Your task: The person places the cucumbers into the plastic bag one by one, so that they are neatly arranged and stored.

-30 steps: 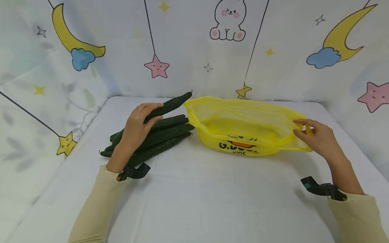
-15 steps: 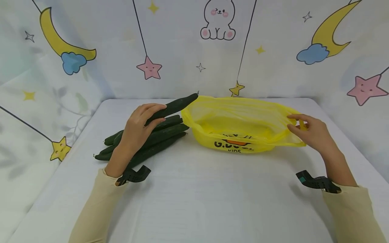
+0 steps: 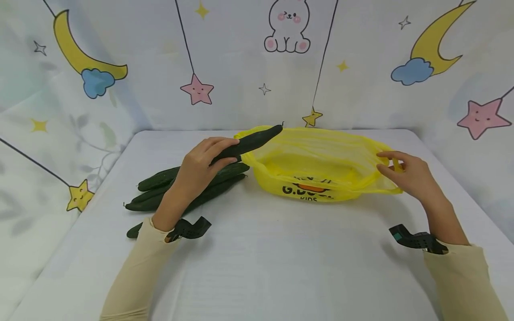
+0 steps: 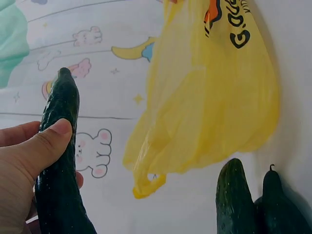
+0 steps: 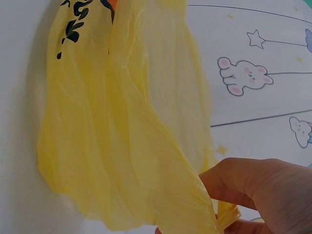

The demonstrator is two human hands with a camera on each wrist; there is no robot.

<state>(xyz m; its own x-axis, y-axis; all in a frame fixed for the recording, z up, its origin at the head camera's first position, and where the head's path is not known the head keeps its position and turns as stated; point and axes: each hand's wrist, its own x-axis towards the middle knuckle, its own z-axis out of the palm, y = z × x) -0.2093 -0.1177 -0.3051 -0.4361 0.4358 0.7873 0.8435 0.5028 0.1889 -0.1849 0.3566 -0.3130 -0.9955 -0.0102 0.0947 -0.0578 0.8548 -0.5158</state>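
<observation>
You hold a cucumber [image 3: 257, 140] beside an open yellow bag [image 3: 271, 180].
Your left hand [image 3: 196, 167] curls its fingers [image 4: 53, 139] round the cucumber, raised at the bag's left end; your right hand [image 3: 415, 178] pinches the bag's right edge. Other cucumbers [image 3: 148, 203] lie on the bench [image 3: 289, 258].

Wht tbl [image 3: 289, 254], backdrop [image 3: 237, 58] behind w/ bear [image 3: 287, 29], moons [image 3: 70, 51], stars [image 3: 197, 91].

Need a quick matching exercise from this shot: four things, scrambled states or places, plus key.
1. Left grip
2. Right grip
3. Bag
4. Cucumber pile

A. Yellow with black lettering
B. On the table, left of the bag
C. Pinches the bag's edge
D. Holds a single cucumber

Pairs: 1-D, 2-C, 3-A, 4-B
</observation>
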